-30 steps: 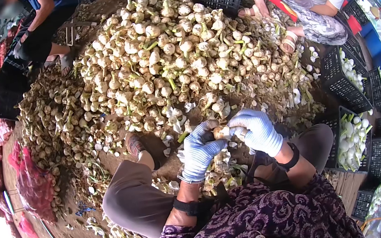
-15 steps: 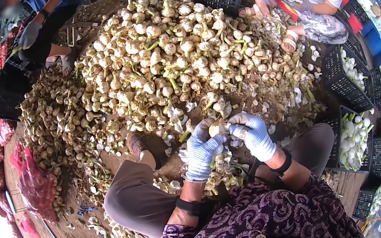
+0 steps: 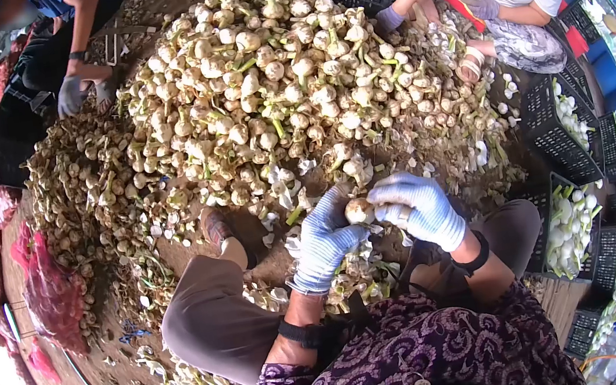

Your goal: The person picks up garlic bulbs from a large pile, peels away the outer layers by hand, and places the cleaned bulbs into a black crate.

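Observation:
A garlic bulb [image 3: 359, 211], pale with a brownish, dirty skin, is held between my two hands in front of my lap. My left hand [image 3: 323, 244], in a striped white-and-blue work glove, grips its left side. The gloved fingers of my right hand [image 3: 422, 209] are bent and pinch at the bulb's right side; whether they hold a bit of skin is hidden. Just beyond my hands rises a large heap of untrimmed garlic [image 3: 246, 91]. Peeled skins and stem scraps [image 3: 360, 280] lie below my hands, between my legs.
Black crates of cleaned white garlic [image 3: 569, 227] stand at my right. Red mesh sacks [image 3: 54, 287] lie at the left. One co-worker's gloved hands [image 3: 86, 96] are at the heap's left edge; another co-worker's gloved hand [image 3: 388, 20] reaches the heap's far right.
My right hand has turned and shifted slightly right, and the bulb shows more fully. The left co-worker's hands have lowered to the heap; the right co-worker has stretched an arm to it.

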Available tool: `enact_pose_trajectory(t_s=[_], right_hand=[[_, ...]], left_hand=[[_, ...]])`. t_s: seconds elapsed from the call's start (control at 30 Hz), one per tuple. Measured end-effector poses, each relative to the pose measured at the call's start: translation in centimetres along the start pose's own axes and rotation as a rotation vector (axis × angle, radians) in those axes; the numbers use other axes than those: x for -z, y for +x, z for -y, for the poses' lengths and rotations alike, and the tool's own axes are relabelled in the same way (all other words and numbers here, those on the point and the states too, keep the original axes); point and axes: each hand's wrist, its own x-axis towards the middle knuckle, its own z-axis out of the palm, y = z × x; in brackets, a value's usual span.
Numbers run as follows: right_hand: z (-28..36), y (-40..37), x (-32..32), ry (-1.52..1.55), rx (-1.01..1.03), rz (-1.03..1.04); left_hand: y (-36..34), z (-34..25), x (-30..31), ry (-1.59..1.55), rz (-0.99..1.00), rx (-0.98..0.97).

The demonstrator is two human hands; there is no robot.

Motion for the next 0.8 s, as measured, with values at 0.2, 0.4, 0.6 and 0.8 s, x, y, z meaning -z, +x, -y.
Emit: enact_pose_trajectory(t_s=[0.2, 0.4, 0.6, 0.8], right_hand=[[-0.4, -0.3, -0.4, -0.242, 0.164, 0.09], [-1.3, -0.4, -1.1, -0.251, 0.114, 0.105], [-1.6, -1.0, -1.7, 0.415, -0.395, -0.099], [-0.6, -1.7, -3.3, 0.753, -0.573, -0.052]], left_hand=[[-0.4, -1.2, -0.9, 0.43, 0.013, -0.004], [-0.4, -0.4, -0.6, 0.339, 0.059, 0.051], [-0.2, -0.6, -1.3, 0.228, -0.021, -0.106], [-0.1, 0.0, -1.4, 0.558, -0.173, -0.199]])
